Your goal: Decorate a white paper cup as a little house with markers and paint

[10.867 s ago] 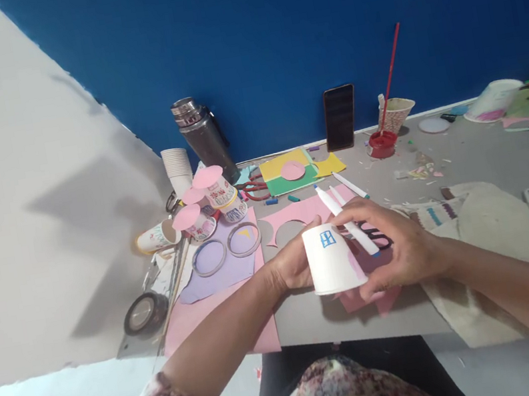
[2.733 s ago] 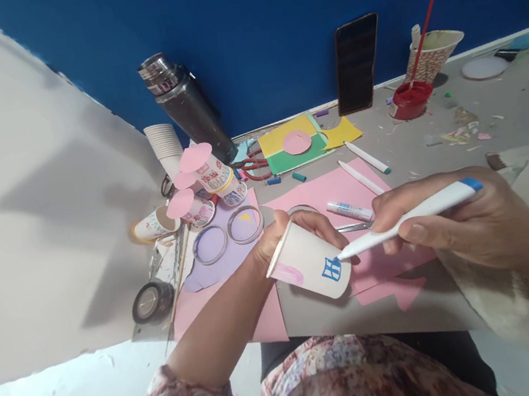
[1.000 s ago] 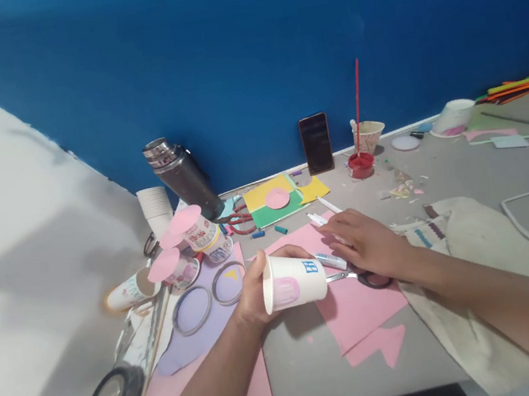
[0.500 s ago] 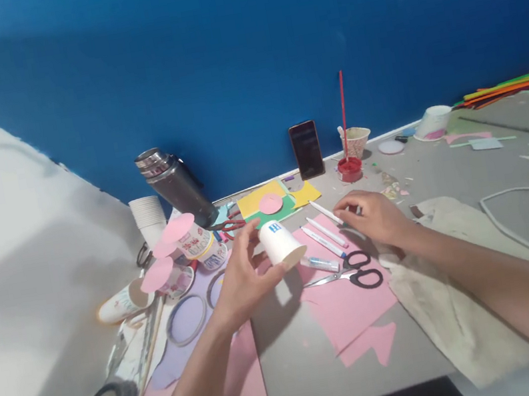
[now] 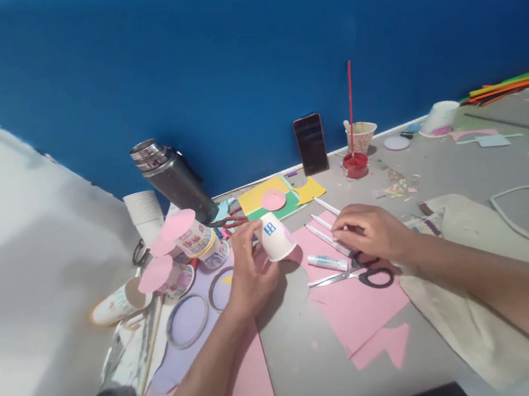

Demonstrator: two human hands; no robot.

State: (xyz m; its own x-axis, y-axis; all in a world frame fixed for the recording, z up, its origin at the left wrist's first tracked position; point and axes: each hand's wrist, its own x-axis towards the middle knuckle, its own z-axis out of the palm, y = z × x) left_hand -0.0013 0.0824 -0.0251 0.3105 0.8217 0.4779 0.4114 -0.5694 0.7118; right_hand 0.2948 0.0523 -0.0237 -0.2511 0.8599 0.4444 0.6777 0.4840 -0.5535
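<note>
A white paper cup (image 5: 279, 239) with a small blue window drawn on its side is held upside down and tilted in my left hand (image 5: 252, 271). Its thumb and fingers grip the cup from the left. My right hand (image 5: 371, 231) is lowered over the white markers, fingers curled together at the end of the middle marker (image 5: 322, 221). Another marker (image 5: 324, 236) lies just in front, and a third marker (image 5: 327, 206) behind. Below the hand are a glue stick (image 5: 327, 262) and black-handled scissors (image 5: 377, 278), resting on pink paper (image 5: 364, 309).
Decorated cups with pink paper discs (image 5: 159, 273) stand at left, near stacked cups (image 5: 144, 215) and a steel flask (image 5: 173, 179). Tape rings (image 5: 191, 345) lie on purple paper. A phone (image 5: 311, 144) leans on the wall beside a red paint pot (image 5: 355, 166). A beige cloth (image 5: 474, 298) lies right.
My right hand has moved from the rear marker toward me, onto the middle marker and over part of the scissors' handles. The cup in my left hand has turned, its opening now facing more downward.
</note>
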